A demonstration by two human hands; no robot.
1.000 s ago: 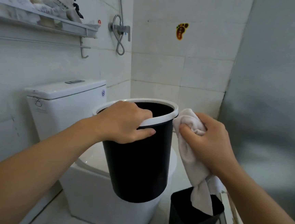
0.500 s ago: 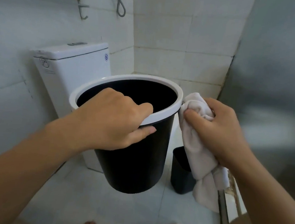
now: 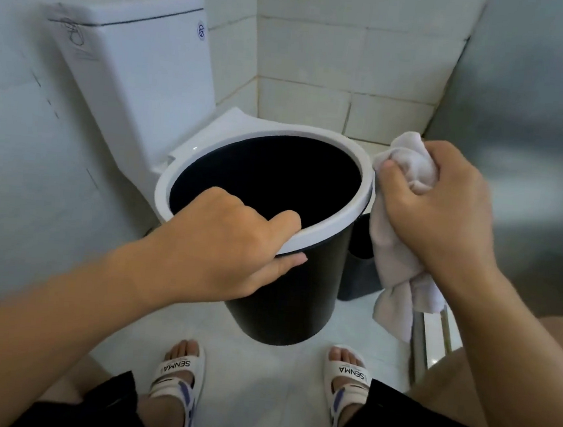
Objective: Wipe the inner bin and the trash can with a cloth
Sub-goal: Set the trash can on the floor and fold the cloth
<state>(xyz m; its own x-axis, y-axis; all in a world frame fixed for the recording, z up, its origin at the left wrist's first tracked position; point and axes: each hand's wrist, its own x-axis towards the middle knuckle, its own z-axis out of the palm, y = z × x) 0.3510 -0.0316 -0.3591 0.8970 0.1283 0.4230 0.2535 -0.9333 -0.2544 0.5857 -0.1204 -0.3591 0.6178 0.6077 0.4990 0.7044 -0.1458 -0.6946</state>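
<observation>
Above the bathroom floor (image 3: 260, 364), in front of the toilet (image 3: 142, 75), the left hand (image 3: 223, 245) holds a round black bin with a white rim (image 3: 301, 283) up in the air, fingers hooked over the near rim into the opening and the thumb pressed against the outer wall. The right hand (image 3: 433, 209) is closed round a bunched white cloth (image 3: 402, 254), whose loose end hangs down; the cloth touches the outside of the rim on the right. A second, darker container (image 3: 356, 271) stands on the floor just behind and to the right, partly hidden by the bin and the cloth.

By my judgement the wiping is at an early or middle stage: the cloth is working the rim or outer wall of the held bin, and the container on the floor looks untouched for now. Whether the dark inside of the held bin is already clean cannot be told. Which of the two is the inner bin I cannot say for sure.
</observation>
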